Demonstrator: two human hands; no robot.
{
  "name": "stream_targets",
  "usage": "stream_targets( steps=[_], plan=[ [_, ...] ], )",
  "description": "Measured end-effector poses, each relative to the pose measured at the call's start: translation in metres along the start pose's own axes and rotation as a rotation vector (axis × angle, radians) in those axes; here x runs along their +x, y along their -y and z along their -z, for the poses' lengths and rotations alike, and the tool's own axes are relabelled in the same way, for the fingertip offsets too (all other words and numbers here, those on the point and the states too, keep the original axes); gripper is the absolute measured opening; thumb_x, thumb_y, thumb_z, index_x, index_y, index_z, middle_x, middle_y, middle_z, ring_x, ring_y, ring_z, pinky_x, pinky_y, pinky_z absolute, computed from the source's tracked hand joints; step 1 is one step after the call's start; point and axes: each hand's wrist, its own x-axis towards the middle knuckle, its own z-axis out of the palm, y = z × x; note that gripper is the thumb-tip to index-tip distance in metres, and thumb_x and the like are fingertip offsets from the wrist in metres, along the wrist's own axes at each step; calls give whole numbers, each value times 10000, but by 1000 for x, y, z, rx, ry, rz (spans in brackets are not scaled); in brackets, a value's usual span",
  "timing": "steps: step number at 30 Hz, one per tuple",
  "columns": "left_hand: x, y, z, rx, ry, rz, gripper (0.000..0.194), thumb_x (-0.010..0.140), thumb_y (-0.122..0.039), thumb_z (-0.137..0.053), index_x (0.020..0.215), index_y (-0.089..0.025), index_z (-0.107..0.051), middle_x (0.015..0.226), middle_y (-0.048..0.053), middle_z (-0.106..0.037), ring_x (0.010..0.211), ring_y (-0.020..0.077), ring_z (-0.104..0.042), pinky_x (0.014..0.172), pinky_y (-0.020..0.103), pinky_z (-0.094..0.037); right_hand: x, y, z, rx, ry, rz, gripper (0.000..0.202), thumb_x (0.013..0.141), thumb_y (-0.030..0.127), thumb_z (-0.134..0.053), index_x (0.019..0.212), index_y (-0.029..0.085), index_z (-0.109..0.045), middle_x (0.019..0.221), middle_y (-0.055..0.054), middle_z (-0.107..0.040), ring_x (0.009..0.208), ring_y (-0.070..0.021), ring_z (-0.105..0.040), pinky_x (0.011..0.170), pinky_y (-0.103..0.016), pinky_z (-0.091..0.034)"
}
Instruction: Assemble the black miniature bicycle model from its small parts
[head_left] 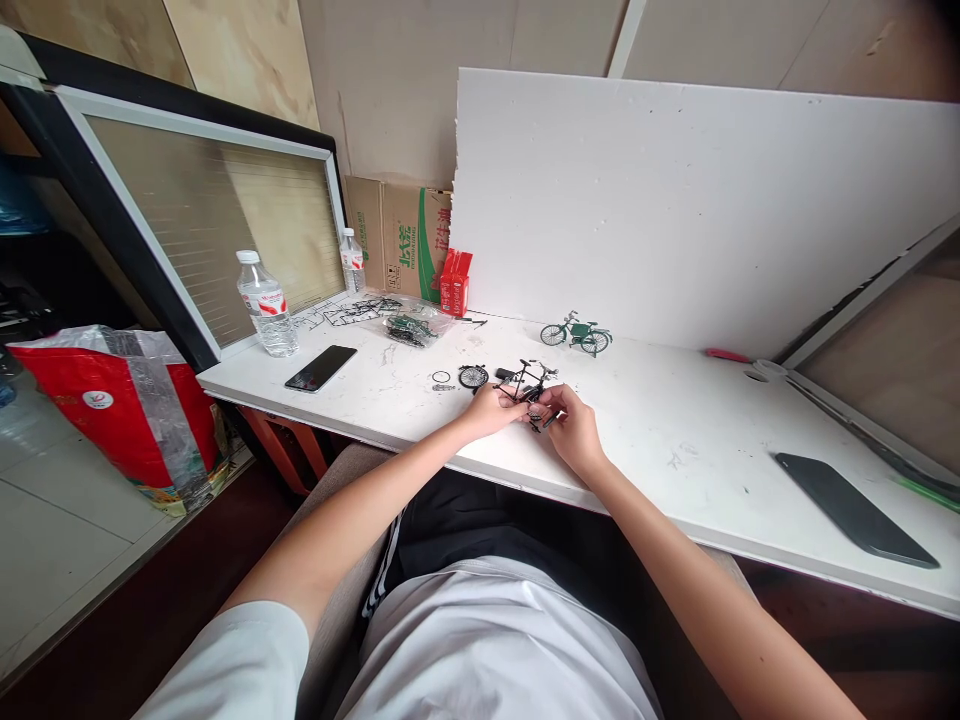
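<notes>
Near the front edge of the white table, a partly built black model bicycle point(523, 380) is held between both hands. My left hand point(491, 412) pinches its frame from the left side. From the right, my right hand point(574, 425) has its fingers closed at the lower part of the bicycle, by a small round part and a short black bar. Whether those fingers hold a separate piece cannot be made out. Just left of the bicycle lie a black toy wheel point(473, 376) and a thin black ring point(441, 378). A finished green model bicycle point(576, 333) stands farther back.
A phone point(321, 368) and a water bottle point(268, 305) are at the left, with a clear bag of parts point(416, 326) and black part frames point(364, 310) behind. A red box point(455, 283) stands by the white board point(675, 200). A dark flat device point(855, 508) lies at right.
</notes>
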Motion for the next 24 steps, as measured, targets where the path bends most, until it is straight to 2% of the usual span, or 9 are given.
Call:
stream_targets(
  steps=[3,6,8,10,14,20,22,24],
  plan=[
    [3,3,0,-19,-23,31,266,815,-309,-868,939,-106,-749,908,96,-788,793,185,-763,815,330,-639,1,1,1,28,-26,-30,263,984,454,-612,1073,225,-705,958,-78,-760,701,-200,-625,702,-373,-538],
    [3,1,1,15,-74,50,217,827,-264,-854,927,-107,-743,901,101,-791,780,192,-766,794,322,-630,6,-5,5,86,-98,-118,326,984,480,-601,1084,205,-745,906,-91,-758,697,-212,-632,709,-388,-542],
    [2,-2,2,42,-98,58,194,840,-249,-840,933,-109,-743,885,105,-795,792,200,-769,799,324,-623,10,-14,9,117,-188,-184,343,958,512,-632,1060,201,-734,928,-101,-756,783,-233,-666,719,-384,-542],
    [0,-5,2,63,-112,77,185,848,-253,-832,928,-112,-742,846,105,-797,807,211,-772,812,330,-618,15,-25,14,163,-254,-269,379,918,567,-668,1009,200,-696,931,-112,-753,864,-260,-695,663,-355,-529],
    [-2,-9,1,76,-113,96,174,853,-246,-824,920,-113,-734,834,105,-796,811,218,-775,805,332,-613,21,-39,22,226,-269,-348,377,896,582,-692,941,213,-635,924,-108,-768,892,-268,-730,695,-351,-524],
    [0,-8,1,40,-112,95,139,865,-207,-800,920,-105,-724,850,98,-789,791,204,-776,786,313,-609,19,-41,21,-32,-244,-198,282,981,500,-586,977,228,-659,1071,-124,-774,1074,-307,-690,954,-487,-502],
    [0,-9,1,56,-111,91,147,862,-213,-806,923,-105,-726,838,98,-788,796,207,-775,780,310,-605,18,-42,19,-172,-207,-175,270,966,476,-586,957,234,-704,1109,-139,-770,1196,-366,-625,1017,-570,-459],
    [-1,-11,1,71,-110,91,150,864,-222,-808,920,-108,-727,813,93,-785,792,207,-770,778,310,-601,16,-43,17,-308,-173,-179,263,955,451,-583,947,243,-744,1184,-138,-763,1359,-435,-498,1085,-665,-367]
  ],
)
